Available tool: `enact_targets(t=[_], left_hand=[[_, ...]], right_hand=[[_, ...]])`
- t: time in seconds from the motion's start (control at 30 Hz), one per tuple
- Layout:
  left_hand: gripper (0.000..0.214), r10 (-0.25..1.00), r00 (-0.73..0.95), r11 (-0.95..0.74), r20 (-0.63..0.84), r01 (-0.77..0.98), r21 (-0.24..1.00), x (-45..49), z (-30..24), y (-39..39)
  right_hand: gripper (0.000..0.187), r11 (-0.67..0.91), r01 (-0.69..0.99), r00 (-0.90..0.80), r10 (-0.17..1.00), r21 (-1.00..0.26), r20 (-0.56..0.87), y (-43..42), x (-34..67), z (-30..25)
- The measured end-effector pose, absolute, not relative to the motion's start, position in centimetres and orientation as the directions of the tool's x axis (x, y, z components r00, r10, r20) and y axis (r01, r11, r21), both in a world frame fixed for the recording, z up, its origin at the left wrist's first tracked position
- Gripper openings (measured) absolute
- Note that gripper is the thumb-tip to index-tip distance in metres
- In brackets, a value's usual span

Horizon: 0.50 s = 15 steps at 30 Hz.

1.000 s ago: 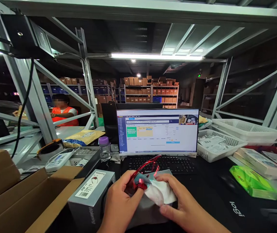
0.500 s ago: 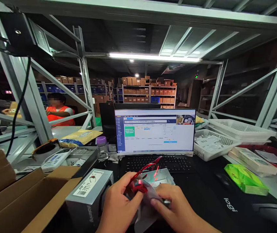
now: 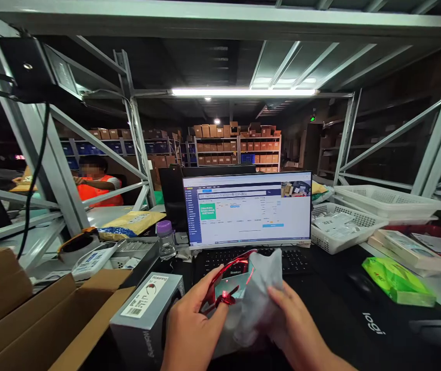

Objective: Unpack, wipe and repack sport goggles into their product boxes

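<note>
Red-framed glasses [image 3: 226, 297] with a shiny red temple are pinched between the thumb and fingers of my left hand [image 3: 193, 322]. A soft grey cloth pouch [image 3: 263, 288] is gripped along its right side by my right hand [image 3: 301, 327]. The pouch covers the right part of the glasses, so I cannot tell how far they go inside it. To the left of my left hand stands a grey box [image 3: 148, 306] with a white label that pictures red glasses. Behind the glasses, part of a pale grey open box is visible.
A monitor [image 3: 243, 221] and a black keyboard [image 3: 295, 261] stand ahead. An open cardboard carton [image 3: 69, 319] is at left, beside a purple-capped bottle [image 3: 165, 241]. A green packet [image 3: 398, 281] and white baskets [image 3: 344, 226] are at right. A person in an orange vest [image 3: 102, 190] sits beyond.
My right hand has shifted right and raised the pouch, which now spreads upright over the right part of the glasses. My left hand keeps its hold on the glasses.
</note>
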<state>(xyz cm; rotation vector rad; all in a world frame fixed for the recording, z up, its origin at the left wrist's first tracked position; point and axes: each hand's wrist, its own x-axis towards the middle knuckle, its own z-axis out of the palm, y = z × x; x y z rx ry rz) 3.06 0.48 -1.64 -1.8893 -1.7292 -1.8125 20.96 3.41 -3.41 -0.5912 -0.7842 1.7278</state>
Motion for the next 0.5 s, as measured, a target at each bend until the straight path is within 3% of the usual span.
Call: enact_targets(t=[0.13, 0.2, 0.37, 0.5], left_hand=[[0.042, 0.687, -0.134, -0.433, 0.714, 0.714, 0.551, 3.4, -2.8, 0.7], [0.05, 0.655, -0.069, -0.469, 0.752, 0.743, 0.477, 3.5, -3.2, 0.6], [0.062, 0.504, 0.09, -0.537, 0.859, 0.812, 0.23, 4.6, -3.8, 0.0], [0.064, 0.397, 0.18, -0.527, 0.9, 0.847, 0.063, 5.7, -4.5, 0.0]], right_hand=[[0.048, -0.069, -0.618, -0.503, 0.801, -0.783, 0.326, 2.1, 20.4, -4.1], [0.046, -0.028, -0.635, -0.539, 0.732, -0.772, 0.418, 2.4, 20.6, -3.8], [0.024, 0.136, -0.545, -0.34, 0.866, -0.827, 0.366, 3.5, 20.5, -3.6], [0.045, 0.147, -0.621, -0.137, 0.947, -0.77, 0.291, 3.7, 19.9, -4.0]])
